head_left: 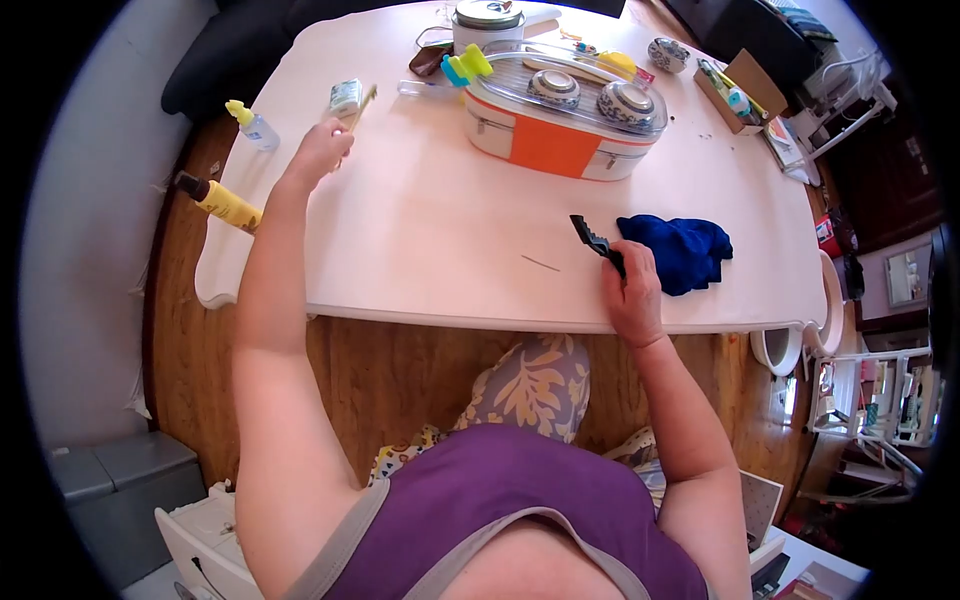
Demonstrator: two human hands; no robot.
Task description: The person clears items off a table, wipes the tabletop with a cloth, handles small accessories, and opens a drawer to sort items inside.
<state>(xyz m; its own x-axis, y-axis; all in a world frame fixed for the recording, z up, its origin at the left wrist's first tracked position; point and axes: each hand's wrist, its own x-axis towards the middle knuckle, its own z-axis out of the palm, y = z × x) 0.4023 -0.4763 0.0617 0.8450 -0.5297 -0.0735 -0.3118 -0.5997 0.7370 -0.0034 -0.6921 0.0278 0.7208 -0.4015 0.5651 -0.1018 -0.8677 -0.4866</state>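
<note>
My left hand (322,155) is closed around a slim stick (363,106) with an olive-coloured end, raised over the left of the table; it may be a small brush, but I cannot tell. Just behind it sits a small white-and-green packet (345,96). Near the front edge, my right hand (635,295) is closed on a black piece with a toothed edge (590,236), its far end pointing up and left. A crumpled dark blue cloth (685,253) lies beside that hand. A thin dark strip (541,263) rests on the tabletop to the left.
An oval white-and-orange appliance (550,140) with a clear lid bears two patterned bowls (627,102). A spray bottle (258,130) and a yellow bottle (228,204) stand at the left edge. An open cardboard box (735,98) is at the right, near a lidded pot (487,30) farther back.
</note>
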